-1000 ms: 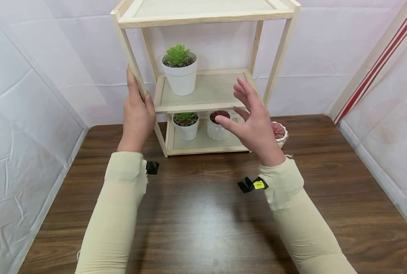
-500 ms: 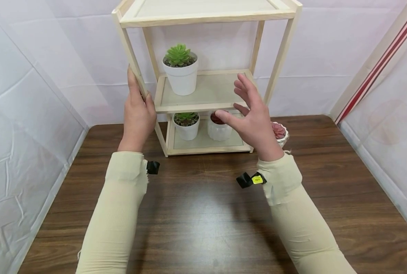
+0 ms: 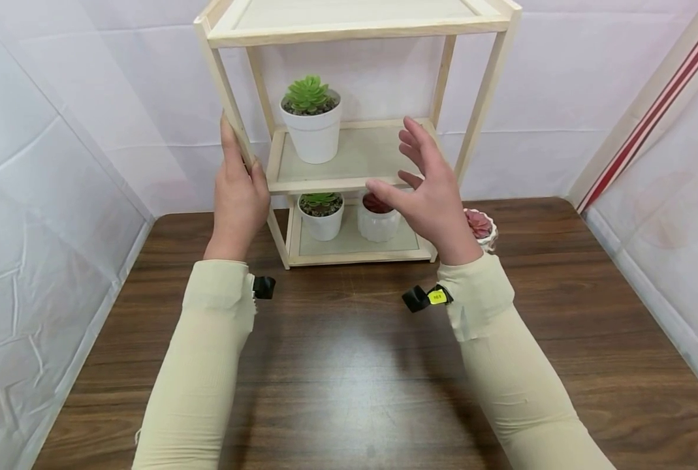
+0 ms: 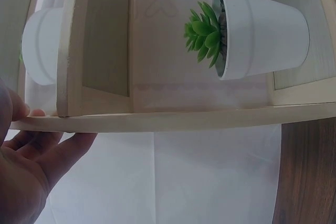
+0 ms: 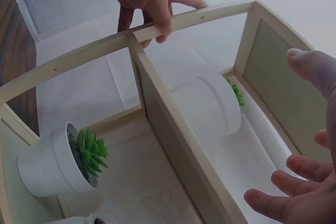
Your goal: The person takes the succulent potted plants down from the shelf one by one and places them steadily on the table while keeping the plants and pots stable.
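Observation:
My left hand (image 3: 239,209) grips the left front post (image 3: 225,91) of a pale wooden shelf rack (image 3: 354,36). In the left wrist view its thumb and fingers (image 4: 68,156) lie on either side of that wood. My right hand (image 3: 433,199) is raised before the rack's right half, fingers spread and loosely bent, with nothing held. A green succulent in a white pot (image 3: 312,134) stands on the middle shelf, left side. Below, on the bottom shelf, are a smaller green potted plant (image 3: 323,226) and a white pot (image 3: 378,225) with a dark red plant, partly covered by my thumb.
A pink succulent in a white pot (image 3: 480,225) stands on the brown wood-grain table (image 3: 349,365), just right of the rack and partly behind my right wrist. White sheeting (image 3: 607,85) surrounds the table at the back and sides.
My right hand has risen slightly and drifted a little left before the shelves. The left hand keeps its hold on the post, and the pots stay in place.

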A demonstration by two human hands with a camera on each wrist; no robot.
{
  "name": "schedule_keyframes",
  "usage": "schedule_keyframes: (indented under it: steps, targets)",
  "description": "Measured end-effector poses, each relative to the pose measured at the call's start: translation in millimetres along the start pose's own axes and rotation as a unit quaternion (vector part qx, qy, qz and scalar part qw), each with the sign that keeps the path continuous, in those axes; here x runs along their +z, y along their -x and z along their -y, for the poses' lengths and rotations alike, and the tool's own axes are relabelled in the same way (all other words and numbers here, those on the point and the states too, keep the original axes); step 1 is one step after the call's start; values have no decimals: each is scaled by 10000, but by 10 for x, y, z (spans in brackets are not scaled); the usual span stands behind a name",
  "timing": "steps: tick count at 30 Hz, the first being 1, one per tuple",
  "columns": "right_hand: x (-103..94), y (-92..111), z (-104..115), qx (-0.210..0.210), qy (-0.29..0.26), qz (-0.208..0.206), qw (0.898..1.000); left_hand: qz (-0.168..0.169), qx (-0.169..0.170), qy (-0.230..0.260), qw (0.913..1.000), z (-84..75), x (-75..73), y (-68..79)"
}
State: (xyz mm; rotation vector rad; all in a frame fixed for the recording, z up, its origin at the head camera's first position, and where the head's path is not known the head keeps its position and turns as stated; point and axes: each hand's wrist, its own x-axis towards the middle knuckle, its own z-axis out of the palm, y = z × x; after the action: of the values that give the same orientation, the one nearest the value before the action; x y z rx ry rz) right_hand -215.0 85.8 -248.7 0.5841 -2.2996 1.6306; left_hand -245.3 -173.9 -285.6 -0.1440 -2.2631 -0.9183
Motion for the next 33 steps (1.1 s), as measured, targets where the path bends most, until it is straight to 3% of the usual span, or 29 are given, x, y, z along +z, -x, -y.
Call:
schedule_keyframes:
  steps: [33]
  targets:
    - [151,-205,-15,139,161,128,9997,-96,51,-22,9999,3,9,-9]
